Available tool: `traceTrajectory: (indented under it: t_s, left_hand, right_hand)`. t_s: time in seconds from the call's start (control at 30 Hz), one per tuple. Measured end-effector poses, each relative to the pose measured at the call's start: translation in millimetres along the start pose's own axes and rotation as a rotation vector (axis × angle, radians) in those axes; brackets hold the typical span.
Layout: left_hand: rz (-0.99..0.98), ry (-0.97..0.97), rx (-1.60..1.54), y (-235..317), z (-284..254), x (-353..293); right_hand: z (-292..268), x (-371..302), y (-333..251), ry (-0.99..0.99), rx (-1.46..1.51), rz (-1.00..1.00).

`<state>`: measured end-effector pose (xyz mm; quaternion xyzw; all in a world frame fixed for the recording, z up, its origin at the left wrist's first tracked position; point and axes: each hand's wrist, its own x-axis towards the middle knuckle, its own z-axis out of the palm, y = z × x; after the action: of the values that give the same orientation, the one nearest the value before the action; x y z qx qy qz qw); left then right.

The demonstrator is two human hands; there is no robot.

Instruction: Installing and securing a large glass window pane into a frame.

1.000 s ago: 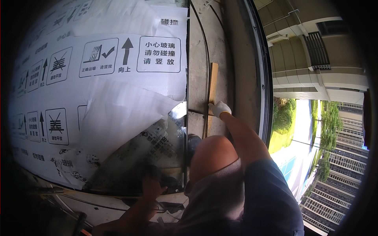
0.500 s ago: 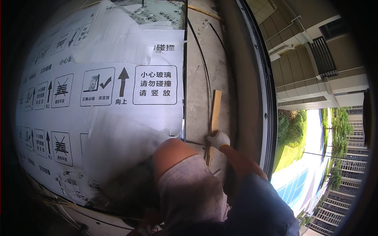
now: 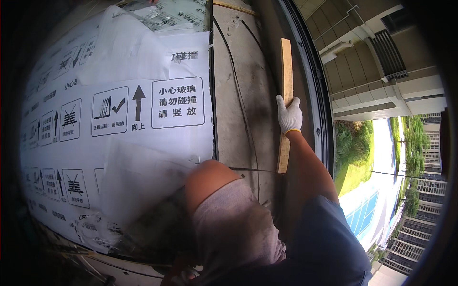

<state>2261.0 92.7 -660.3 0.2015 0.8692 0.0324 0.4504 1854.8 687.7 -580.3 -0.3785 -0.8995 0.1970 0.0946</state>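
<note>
My right hand, in a white knit glove with a yellow cuff, is closed around a wooden strip. The light-coloured strip stands lengthwise in the picture, above and below my fist, between the concrete floor and the dark window-like frame. My left hand does not show. To the left lies a large stack or panel in white printed protective film, with loose translucent sheeting over part of it. My bare knee is near the panel's right edge.
A black cable runs along the concrete floor beside the panel. Another wooden strip lies at the far end. A long dark frame bounds the right side, with buildings and greenery beyond.
My right hand has lifted the wooden strip off the floor beside the panel and carried it farther away and to the right, toward the dark frame.
</note>
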Motion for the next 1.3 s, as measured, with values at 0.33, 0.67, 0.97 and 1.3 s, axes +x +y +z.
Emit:
traceTrajectory:
  t_s: [0.33,0.67,0.97,1.3]
  left_hand:
    - [-0.057,-0.055,-0.061,6.7,8.9,7.6]
    - [-0.122,-0.139,-0.142,9.6,16.5,14.7]
    - [-0.195,-0.243,-0.227,8.6,39.0,11.5]
    - [-0.296,-0.403,-0.343,8.2,89.5,-4.1]
  right_hand:
    - [62.7,-127.6,6.3,-0.592,-0.05,-0.124]
    - [97.9,-118.7,31.3,-0.69,-0.319,-0.23]
    - [114.6,-72.0,-5.8,-0.658,-0.502,-0.339]
    - [149.3,-45.6,-52.6,-0.567,-0.523,-0.446]
